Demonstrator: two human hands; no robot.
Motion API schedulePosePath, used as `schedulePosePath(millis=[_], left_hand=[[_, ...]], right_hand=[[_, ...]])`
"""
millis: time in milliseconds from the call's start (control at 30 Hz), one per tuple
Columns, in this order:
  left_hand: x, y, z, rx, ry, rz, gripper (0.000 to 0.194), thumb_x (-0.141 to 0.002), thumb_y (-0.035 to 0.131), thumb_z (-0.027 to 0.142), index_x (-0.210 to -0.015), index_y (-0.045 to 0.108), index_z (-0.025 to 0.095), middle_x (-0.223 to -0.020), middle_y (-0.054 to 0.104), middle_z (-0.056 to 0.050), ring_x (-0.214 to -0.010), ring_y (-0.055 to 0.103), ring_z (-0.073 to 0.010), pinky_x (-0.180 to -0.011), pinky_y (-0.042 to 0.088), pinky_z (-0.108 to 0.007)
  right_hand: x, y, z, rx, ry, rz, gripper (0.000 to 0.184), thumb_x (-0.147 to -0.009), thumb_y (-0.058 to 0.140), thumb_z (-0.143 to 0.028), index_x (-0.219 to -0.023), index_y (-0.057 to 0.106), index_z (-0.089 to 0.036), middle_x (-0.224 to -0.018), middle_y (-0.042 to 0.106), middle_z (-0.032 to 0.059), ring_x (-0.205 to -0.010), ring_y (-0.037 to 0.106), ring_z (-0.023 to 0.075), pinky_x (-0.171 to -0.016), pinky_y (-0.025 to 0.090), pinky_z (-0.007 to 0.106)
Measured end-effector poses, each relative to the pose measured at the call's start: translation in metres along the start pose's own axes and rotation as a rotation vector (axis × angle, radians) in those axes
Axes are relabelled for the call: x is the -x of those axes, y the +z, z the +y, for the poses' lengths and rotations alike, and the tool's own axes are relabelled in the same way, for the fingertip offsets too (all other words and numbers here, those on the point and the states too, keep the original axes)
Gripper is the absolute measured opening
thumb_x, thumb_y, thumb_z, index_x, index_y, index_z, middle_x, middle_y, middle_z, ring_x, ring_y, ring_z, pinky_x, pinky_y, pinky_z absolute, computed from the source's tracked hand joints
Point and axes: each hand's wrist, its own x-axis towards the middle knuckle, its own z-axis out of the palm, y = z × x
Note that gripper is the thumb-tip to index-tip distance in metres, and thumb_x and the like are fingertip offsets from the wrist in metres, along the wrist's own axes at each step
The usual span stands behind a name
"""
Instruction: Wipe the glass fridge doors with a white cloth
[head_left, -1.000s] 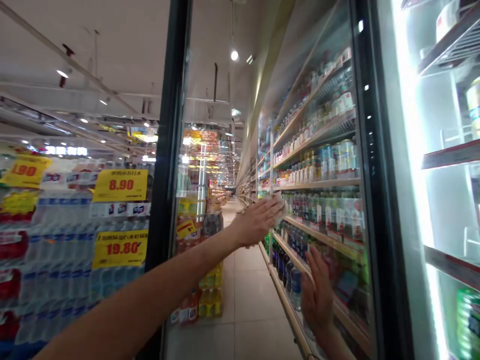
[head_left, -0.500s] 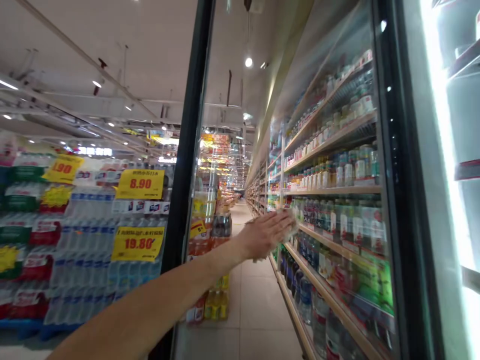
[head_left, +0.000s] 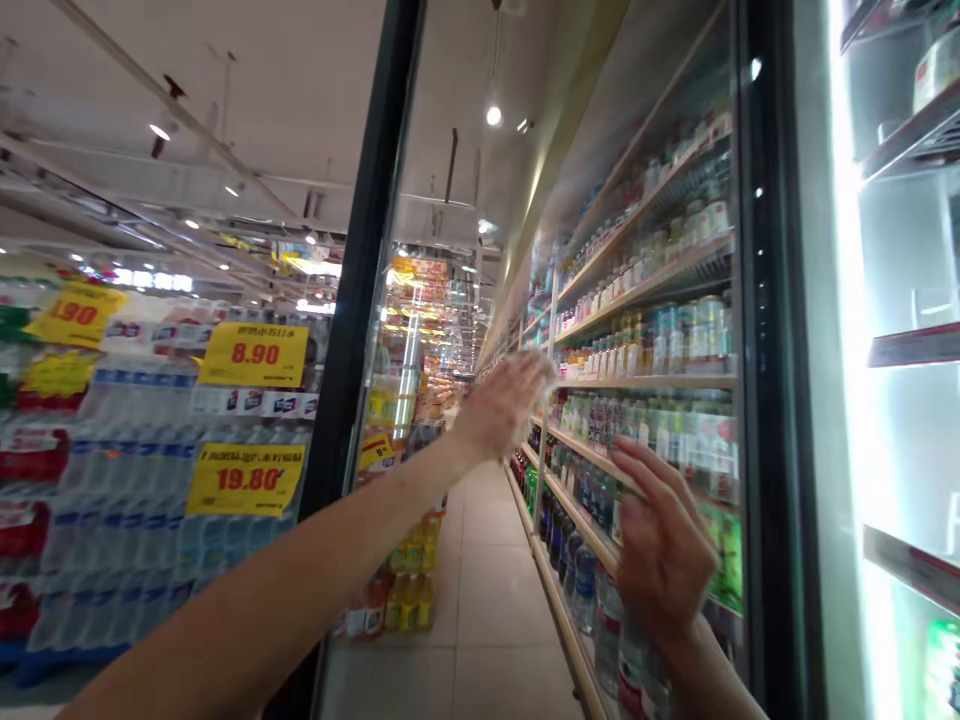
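Note:
My left hand point(head_left: 499, 405), somewhat blurred, presses a pale cloth point(head_left: 541, 368) against the glass of the cooler door point(head_left: 600, 80). The hand lies flat over the cloth with its fingers pointing right, and part of the cloth shows past the fingertips. Lower and to the right, my right hand point(head_left: 660, 545) is raised before the same glass. Its fingers are loosely bent and apart, with nothing visible in them. The door has a dark frame point(head_left: 364, 250) on its left side. Whether the right hand touches the glass I cannot tell.
At the right are lit cooler shelves point(head_left: 919, 345) with a few drinks. Shelves of bottles point(head_left: 645, 380) show in the door glass, beside a tiled aisle floor point(head_left: 450, 600). Stacked water packs point(head_left: 112, 500) with yellow price signs point(head_left: 251, 355) stand at the left.
My left hand has moved up and a little left with the cloth. My right hand has come into view from the lower right. The view has shifted slightly right.

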Motion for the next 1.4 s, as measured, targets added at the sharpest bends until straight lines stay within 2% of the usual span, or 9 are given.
schedulePosePath(millis=[100, 233, 333, 500, 700, 900, 1133, 1300, 1400], left_hand=[[-0.012, -0.002, -0.011, -0.019, -0.235, 0.104, 0.047, -0.087, 0.037, 0.021, -0.132, 0.038, 0.007, -0.143, 0.033, -0.014, -0.136, 0.019, -0.0253, -0.111, 0.024, -0.043], [0.008, 0.010, 0.021, 0.033, 0.176, 0.017, 0.042, -0.089, 0.036, 0.023, -0.128, 0.044, 0.013, -0.140, 0.040, -0.008, -0.133, 0.028, -0.0228, -0.110, 0.028, -0.039], [0.010, 0.009, 0.018, 0.037, 0.302, -0.025, 0.042, -0.089, 0.036, 0.023, -0.130, 0.043, 0.015, -0.140, 0.040, -0.005, -0.133, 0.029, -0.0207, -0.110, 0.028, -0.037], [-0.005, -0.002, -0.010, -0.044, -0.233, 0.118, 0.045, -0.086, 0.040, 0.022, -0.129, 0.043, 0.009, -0.142, 0.035, -0.014, -0.135, 0.023, -0.0261, -0.109, 0.026, -0.044], [0.038, -0.003, 0.010, 0.079, 0.205, -0.054, 0.045, -0.087, 0.039, 0.021, -0.132, 0.039, 0.017, -0.140, 0.040, -0.006, -0.133, 0.029, -0.0194, -0.111, 0.024, -0.038], [0.038, -0.006, -0.014, 0.032, -0.300, 0.095, 0.050, -0.086, 0.043, 0.024, -0.134, 0.035, 0.014, -0.145, 0.030, -0.007, -0.135, 0.021, -0.0263, -0.111, 0.021, -0.048], [0.078, 0.005, 0.034, 0.085, 0.257, -0.111, 0.047, -0.086, 0.042, 0.013, -0.132, 0.037, 0.017, -0.141, 0.038, -0.006, -0.136, 0.021, -0.0198, -0.111, 0.022, -0.037], [0.067, -0.011, -0.018, 0.020, -0.237, 0.135, 0.046, -0.087, 0.044, 0.020, -0.130, 0.036, 0.005, -0.143, 0.031, -0.013, -0.134, 0.020, -0.0263, -0.110, 0.022, -0.046], [0.080, -0.005, 0.003, 0.048, -0.168, 0.101, 0.045, -0.087, 0.043, 0.019, -0.130, 0.037, 0.008, -0.142, 0.032, -0.012, -0.136, 0.018, -0.0255, -0.110, 0.023, -0.045]], right_hand=[[-0.004, 0.046, 0.030, 0.173, -0.024, -0.095, 0.045, -0.088, 0.038, -0.024, -0.133, 0.040, -0.020, -0.135, 0.047, 0.0114, -0.131, 0.036, 0.0266, -0.105, 0.030, 0.051], [0.022, 0.075, 0.060, 0.342, -0.041, -0.159, 0.053, -0.088, 0.039, -0.026, -0.139, 0.028, -0.019, -0.141, 0.041, 0.0123, -0.136, 0.027, 0.0251, -0.109, 0.021, 0.052], [0.035, 0.077, 0.068, 0.351, -0.052, -0.163, 0.056, -0.087, 0.040, -0.026, -0.141, 0.025, -0.018, -0.141, 0.040, 0.0129, -0.136, 0.026, 0.0250, -0.109, 0.021, 0.052], [0.034, 0.076, 0.065, 0.331, -0.029, -0.159, 0.056, -0.087, 0.040, -0.026, -0.141, 0.024, -0.020, -0.142, 0.039, 0.0124, -0.137, 0.026, 0.0248, -0.109, 0.020, 0.052], [0.035, 0.076, 0.061, 0.326, 0.031, -0.203, 0.053, -0.088, 0.036, -0.024, -0.140, 0.027, -0.020, -0.143, 0.038, 0.0102, -0.138, 0.022, 0.0213, -0.111, 0.018, 0.048], [0.037, 0.077, 0.063, 0.337, 0.063, -0.230, 0.052, -0.088, 0.033, -0.026, -0.140, 0.027, -0.020, -0.145, 0.034, 0.0079, -0.139, 0.016, 0.0192, -0.112, 0.014, 0.046], [0.043, 0.075, 0.062, 0.334, 0.079, -0.232, 0.052, -0.088, 0.031, -0.026, -0.139, 0.028, -0.020, -0.145, 0.034, 0.0074, -0.139, 0.017, 0.0183, -0.112, 0.015, 0.045], [0.045, 0.075, 0.062, 0.325, 0.078, -0.210, 0.053, -0.087, 0.032, -0.025, -0.140, 0.028, -0.020, -0.143, 0.037, 0.0077, -0.139, 0.019, 0.0181, -0.112, 0.017, 0.044], [0.044, 0.074, 0.061, 0.330, 0.098, -0.225, 0.053, -0.087, 0.032, -0.025, -0.140, 0.028, -0.021, -0.144, 0.036, 0.0067, -0.138, 0.020, 0.0182, -0.112, 0.017, 0.044]])
